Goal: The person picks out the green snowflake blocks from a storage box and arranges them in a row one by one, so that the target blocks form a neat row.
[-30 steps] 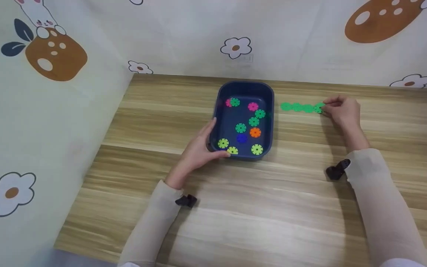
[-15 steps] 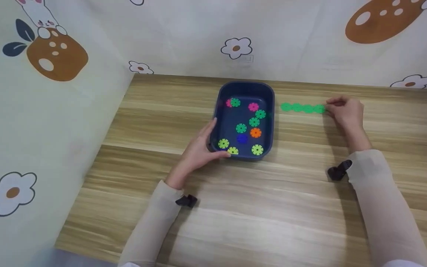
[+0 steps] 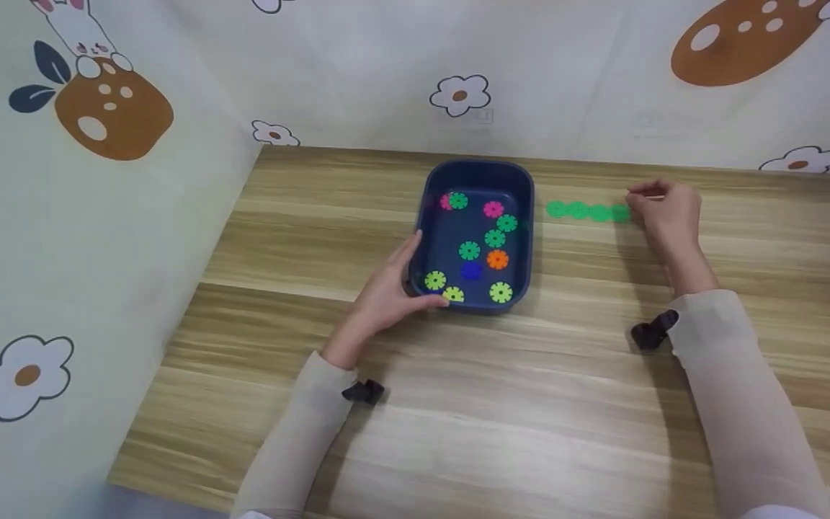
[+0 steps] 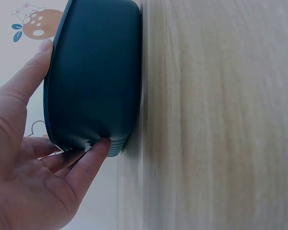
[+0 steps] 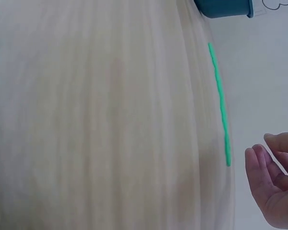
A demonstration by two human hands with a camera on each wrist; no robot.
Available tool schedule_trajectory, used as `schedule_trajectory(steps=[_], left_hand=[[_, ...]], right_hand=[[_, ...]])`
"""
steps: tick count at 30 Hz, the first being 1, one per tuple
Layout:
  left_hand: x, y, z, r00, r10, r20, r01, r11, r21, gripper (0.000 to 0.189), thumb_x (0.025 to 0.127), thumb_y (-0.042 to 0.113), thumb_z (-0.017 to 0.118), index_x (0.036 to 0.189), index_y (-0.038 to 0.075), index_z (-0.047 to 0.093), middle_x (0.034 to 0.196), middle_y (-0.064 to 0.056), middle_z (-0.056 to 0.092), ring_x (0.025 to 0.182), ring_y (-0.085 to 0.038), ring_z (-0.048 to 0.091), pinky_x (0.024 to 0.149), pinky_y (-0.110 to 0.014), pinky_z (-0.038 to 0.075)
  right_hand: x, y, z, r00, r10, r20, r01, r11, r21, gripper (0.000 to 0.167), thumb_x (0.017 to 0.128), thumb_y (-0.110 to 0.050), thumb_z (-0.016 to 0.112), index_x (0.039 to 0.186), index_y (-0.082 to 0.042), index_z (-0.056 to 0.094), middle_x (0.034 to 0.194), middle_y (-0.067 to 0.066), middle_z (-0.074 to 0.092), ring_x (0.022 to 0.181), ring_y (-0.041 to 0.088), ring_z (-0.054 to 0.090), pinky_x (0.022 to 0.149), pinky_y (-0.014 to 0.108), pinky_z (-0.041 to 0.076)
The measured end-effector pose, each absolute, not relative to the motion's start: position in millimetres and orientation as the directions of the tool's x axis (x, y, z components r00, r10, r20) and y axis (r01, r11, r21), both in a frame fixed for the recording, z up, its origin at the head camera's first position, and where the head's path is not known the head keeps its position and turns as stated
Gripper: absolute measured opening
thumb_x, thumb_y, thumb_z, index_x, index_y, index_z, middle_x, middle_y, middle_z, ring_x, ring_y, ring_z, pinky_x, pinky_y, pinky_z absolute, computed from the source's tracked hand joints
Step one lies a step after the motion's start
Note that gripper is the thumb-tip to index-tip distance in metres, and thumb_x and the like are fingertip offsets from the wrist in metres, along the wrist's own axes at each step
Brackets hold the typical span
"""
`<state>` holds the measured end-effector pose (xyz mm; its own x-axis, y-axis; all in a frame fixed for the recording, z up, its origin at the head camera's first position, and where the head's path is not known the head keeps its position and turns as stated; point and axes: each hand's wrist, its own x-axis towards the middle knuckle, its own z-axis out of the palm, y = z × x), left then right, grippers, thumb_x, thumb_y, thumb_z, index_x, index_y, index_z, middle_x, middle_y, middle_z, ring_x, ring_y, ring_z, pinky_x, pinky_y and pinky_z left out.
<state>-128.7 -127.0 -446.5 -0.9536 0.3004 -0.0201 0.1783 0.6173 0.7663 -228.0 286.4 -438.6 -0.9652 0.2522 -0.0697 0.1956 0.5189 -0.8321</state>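
My left hand (image 3: pixel 386 292) grips the near left corner of a dark blue plastic bin (image 3: pixel 483 173). In the left wrist view, thumb and fingers wrap the end of the bin (image 4: pixel 96 72). Inside lie several notched flower-shaped discs: green (image 3: pixel 495 238), pink (image 3: pixel 493 210), orange (image 3: pixel 498 259), blue (image 3: pixel 471 271) and yellow (image 3: pixel 501 293). Right of the bin, a row of green discs (image 3: pixel 578 210) lies flat on the table. Over its right end hovers my right hand (image 3: pixel 674 216), fingers bent and holding nothing; the right wrist view shows it apart from the green row (image 5: pixel 221 103).
The wood-grain table (image 3: pixel 501 404) meets a patterned wall (image 3: pixel 357 79) just behind the bin and the row. Another wall (image 3: pixel 98 252) stands along the left side. A small black device (image 3: pixel 654 331) sits at the right cuff.
My right hand pressed the last green disc into line at the row's right end, then let go and rose slightly above it. The left hand and bin have stayed put.
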Motion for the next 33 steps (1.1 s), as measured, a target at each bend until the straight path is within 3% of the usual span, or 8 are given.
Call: schedule_trajectory(steps=[9, 24, 33], left_hand=[[-128.6, -127.2, -446.7, -0.954, 0.299, -0.012, 0.182, 0.613, 0.769, 0.112, 0.070, 0.048, 0.083, 0.155, 0.013, 0.020, 0.157, -0.015, 0.021, 0.143, -0.026, 0.021, 0.114, -0.040, 0.021], [-128.3, -126.4, -446.6, -0.956, 0.293, -0.011, 0.182, 0.622, 0.762, 0.113, 0.069, 0.050, 0.084, 0.155, 0.014, 0.020, 0.157, -0.014, 0.022, 0.142, -0.026, 0.023, 0.113, -0.040, 0.024], [-128.4, -126.2, -446.6, -0.959, 0.284, -0.023, 0.167, 0.624, 0.763, 0.114, 0.068, 0.050, 0.084, 0.155, 0.015, 0.020, 0.157, -0.015, 0.021, 0.142, -0.027, 0.023, 0.113, -0.041, 0.024]], right_hand=[[-229.2, 270.6, -431.2, -0.974, 0.215, -0.075, 0.164, 0.431, -0.887, 0.022, 0.093, -0.016, 0.065, 0.108, 0.000, 0.065, 0.098, 0.005, 0.063, 0.081, 0.011, 0.065, 0.074, 0.023, 0.054], [-233.3, 239.9, -425.5, -0.984, 0.177, 0.032, 0.027, 0.319, -0.947, 0.016, 0.090, -0.001, 0.066, 0.101, 0.010, 0.065, 0.083, -0.003, 0.064, 0.074, 0.006, 0.064, 0.067, 0.018, 0.054], [-233.6, 220.2, -421.3, -0.990, 0.138, 0.023, 0.022, 0.313, -0.950, 0.016, 0.090, -0.003, 0.066, 0.102, 0.009, 0.066, 0.094, 0.012, 0.066, 0.077, 0.007, 0.063, 0.070, 0.021, 0.055]])
